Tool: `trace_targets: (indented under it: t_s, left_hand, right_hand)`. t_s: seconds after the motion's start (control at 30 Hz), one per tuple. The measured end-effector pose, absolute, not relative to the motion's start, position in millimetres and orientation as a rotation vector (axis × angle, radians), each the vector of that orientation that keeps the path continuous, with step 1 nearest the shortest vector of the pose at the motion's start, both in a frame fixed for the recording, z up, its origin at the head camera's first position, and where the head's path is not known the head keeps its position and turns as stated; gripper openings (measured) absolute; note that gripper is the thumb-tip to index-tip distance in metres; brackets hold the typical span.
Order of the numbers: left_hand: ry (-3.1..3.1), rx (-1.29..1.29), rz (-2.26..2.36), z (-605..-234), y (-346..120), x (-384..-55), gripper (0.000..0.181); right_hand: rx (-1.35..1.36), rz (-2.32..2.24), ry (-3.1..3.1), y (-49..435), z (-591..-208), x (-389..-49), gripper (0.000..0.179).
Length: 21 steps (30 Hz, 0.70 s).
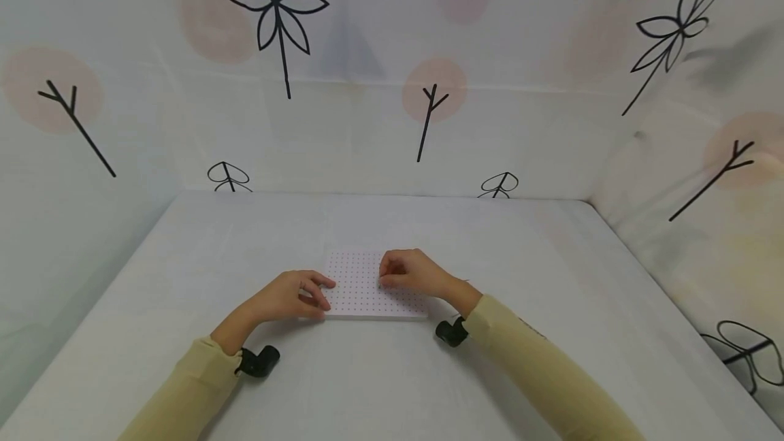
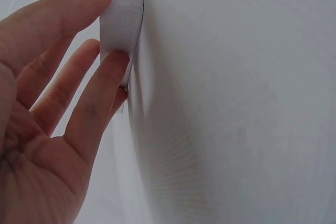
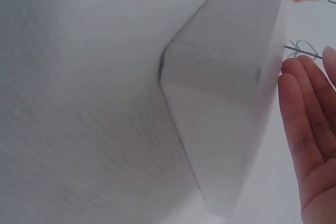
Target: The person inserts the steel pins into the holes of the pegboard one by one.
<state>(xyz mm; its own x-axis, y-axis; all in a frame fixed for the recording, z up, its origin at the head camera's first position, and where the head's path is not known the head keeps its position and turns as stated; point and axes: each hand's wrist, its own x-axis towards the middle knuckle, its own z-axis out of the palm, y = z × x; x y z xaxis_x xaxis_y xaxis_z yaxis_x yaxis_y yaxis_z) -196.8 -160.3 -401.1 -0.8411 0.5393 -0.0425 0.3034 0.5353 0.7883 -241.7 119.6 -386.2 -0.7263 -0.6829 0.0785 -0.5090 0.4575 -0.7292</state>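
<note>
A white block-like board [image 1: 355, 291] with a grid of small reddish dots lies flat on the table. My left hand [image 1: 290, 297] is at its left side, fingers spread and lightly bent. In the left wrist view, the fingertips [image 2: 118, 59] and thumb touch the board's side wall [image 2: 122, 17]. Over the board's right half is my right hand [image 1: 419, 272], with thumb and fingers drawn together. The right wrist view shows it pinching a thin dark rod [image 3: 303, 52], like a needle, whose far end meets the board's dotted face. Whether the tip sits in a hole cannot be seen.
A white cloth [image 1: 343, 386] covers the table. Pale fabric walls [image 1: 343, 128] with drawn plants and pink circles stand behind and at both sides. Black wrist cameras [image 1: 260, 361] hang below both wrists, close to the table.
</note>
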Motion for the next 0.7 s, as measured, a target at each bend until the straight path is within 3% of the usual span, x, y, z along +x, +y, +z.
trace_targets:
  t_s: [0.7]
  left_hand:
    - [2.483,0.723,1.219,-400,-160,-195,0.008]
  right_hand:
    - [-0.93,-1.17,2.495,135,-386,-239,0.011]
